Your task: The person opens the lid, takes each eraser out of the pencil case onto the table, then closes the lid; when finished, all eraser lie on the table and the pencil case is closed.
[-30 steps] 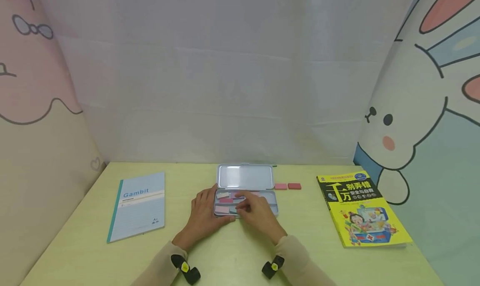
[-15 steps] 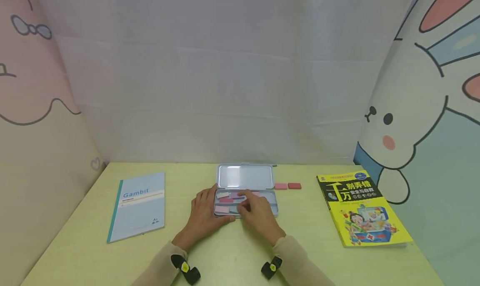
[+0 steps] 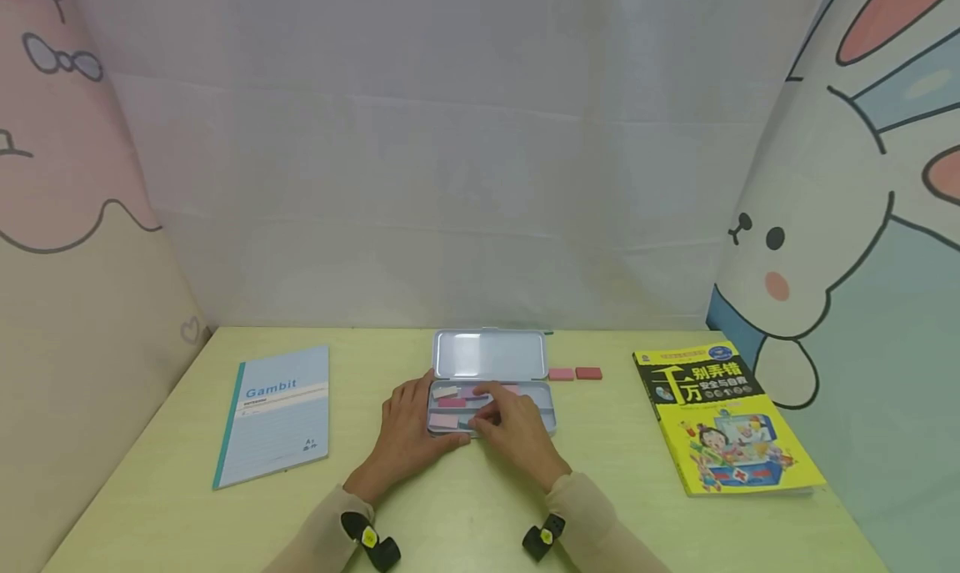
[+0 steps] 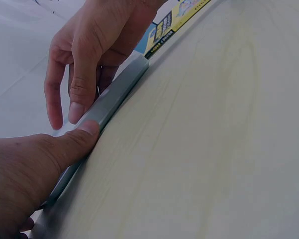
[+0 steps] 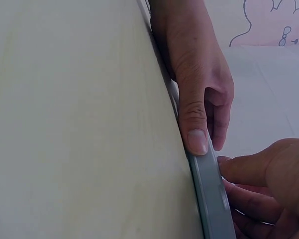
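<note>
A pale blue metal pencil case [image 3: 549, 406] lies with its lid [image 3: 491, 354] raised at the back. My left hand [image 3: 408, 414] grips its left end, the thumb on the front wall in the left wrist view. My right hand [image 3: 517, 431] reaches into the tray with bent fingers; its fingertips hide what they touch. Inside lie several small blocks that look like erasers: a white block [image 3: 446, 392], a bright pink block [image 3: 452, 403], a light pink block [image 3: 443, 421] and a purple piece [image 3: 476, 396]. A bluish-green piece [image 3: 464, 424] shows beside the right thumb.
A pink block [image 3: 561, 374] and a red block [image 3: 588, 373] lie right of the lid. The blue notebook [image 3: 281, 414] is on the left of the table [image 3: 480, 506], a yellow book [image 3: 727, 423] on the right. A white curtain [image 3: 465, 181] hangs behind.
My right hand's thumb and fingers have shifted slightly inside the tray, and its wrist has moved a little left. My left hand keeps its place on the case.
</note>
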Demonstrator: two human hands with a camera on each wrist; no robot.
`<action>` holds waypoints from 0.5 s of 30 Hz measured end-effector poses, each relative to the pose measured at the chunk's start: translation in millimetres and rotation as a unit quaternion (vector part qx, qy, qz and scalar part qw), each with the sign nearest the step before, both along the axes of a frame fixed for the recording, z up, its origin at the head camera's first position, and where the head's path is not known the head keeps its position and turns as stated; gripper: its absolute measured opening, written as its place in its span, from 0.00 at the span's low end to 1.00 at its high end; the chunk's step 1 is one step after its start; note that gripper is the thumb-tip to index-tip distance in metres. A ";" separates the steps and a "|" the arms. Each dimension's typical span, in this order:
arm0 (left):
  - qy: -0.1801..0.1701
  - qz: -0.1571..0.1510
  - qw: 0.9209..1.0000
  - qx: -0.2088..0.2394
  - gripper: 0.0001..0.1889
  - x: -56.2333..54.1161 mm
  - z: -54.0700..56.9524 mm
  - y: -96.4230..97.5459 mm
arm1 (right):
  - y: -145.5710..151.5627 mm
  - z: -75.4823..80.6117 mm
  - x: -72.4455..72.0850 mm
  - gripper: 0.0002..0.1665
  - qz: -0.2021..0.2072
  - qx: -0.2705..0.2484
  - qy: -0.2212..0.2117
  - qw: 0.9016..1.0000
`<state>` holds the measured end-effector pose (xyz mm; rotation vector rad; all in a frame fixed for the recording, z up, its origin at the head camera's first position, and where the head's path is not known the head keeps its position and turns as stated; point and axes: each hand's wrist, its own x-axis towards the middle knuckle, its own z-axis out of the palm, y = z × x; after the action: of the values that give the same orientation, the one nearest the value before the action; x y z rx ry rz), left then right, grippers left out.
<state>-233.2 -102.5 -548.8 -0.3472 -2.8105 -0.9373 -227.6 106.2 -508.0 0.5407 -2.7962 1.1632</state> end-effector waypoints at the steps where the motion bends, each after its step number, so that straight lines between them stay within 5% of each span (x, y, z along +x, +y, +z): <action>1: 0.001 0.000 1.000 -0.001 0.63 -0.1 -0.5 -0.1 | -0.2 -0.4 0.0 0.22 -0.002 0.001 0.003 1.000; 8: 0.001 0.001 1.000 -0.002 0.63 -0.6 -2.8 0.2 | 0.2 1.6 0.8 0.21 -0.008 -0.007 0.048 0.999; 15: -0.004 0.002 1.000 0.006 0.62 -0.5 -0.9 0.5 | 6.5 14.4 -2.9 0.21 -0.012 -0.095 0.046 0.994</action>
<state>-233.7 -102.0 -549.7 -0.3371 -2.8105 -0.9552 -230.5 112.8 -493.6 0.5268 -2.5731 1.3452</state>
